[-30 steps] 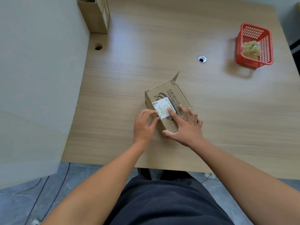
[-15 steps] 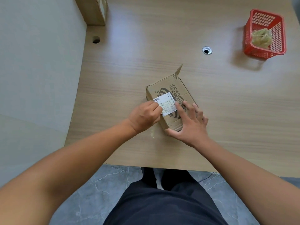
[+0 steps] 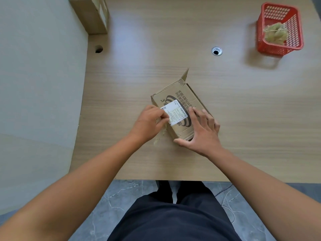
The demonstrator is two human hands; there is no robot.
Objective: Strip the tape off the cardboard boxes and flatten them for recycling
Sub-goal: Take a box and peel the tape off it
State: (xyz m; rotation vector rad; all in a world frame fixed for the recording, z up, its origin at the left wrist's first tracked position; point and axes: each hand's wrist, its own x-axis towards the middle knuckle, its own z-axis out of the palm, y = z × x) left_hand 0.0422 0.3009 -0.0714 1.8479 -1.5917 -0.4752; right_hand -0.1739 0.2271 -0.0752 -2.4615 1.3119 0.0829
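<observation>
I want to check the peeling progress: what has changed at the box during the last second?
The left hand moved along the label from its near corner to its left edge, which it now pinches. The right hand still presses flat on the box, and the box has not moved.

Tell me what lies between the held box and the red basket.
Head view: only bare tabletop between box and basket; the metal cable hole sits off that line.

Wood-grain table (image 3: 156,58) fills the view. Far right, a red mesh basket (image 3: 278,50) sits on it. Mid-table there's a metal-ringed cable hole (image 3: 216,51), and at the left edge a plain dark hole (image 3: 98,49), just beside the grey partition (image 3: 40,75). Below, grey marbled floor tiles (image 3: 112,202).
</observation>
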